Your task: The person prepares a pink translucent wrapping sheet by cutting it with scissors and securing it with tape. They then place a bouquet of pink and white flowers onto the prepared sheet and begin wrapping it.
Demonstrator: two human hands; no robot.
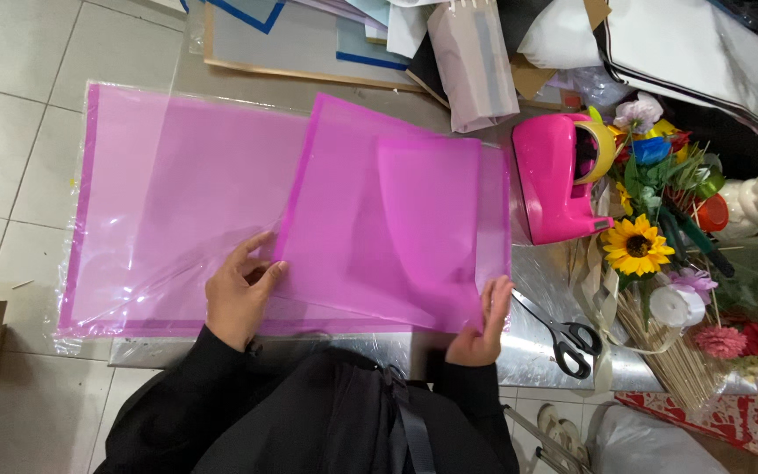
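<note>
Pink wrapping sheet [379, 228] lies folded before me, my left hand [239, 294] pinching its near-left edge, right hand [482, 326] gripping its near-right corner beside scissors [563, 333].

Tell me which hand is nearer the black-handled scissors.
Right. The right hand holds the pink sheet's corner just left of the scissors; the left hand rests far across the sheet.

Both hands held a folded pink sheet [396, 228] lying on a larger pink sheet [177, 193], the left hand [239, 294] at its left edge and the right hand [482, 325] at its right corner, with black scissors [563, 338] and a pink tape dispenser [554, 180] right of it.
</note>
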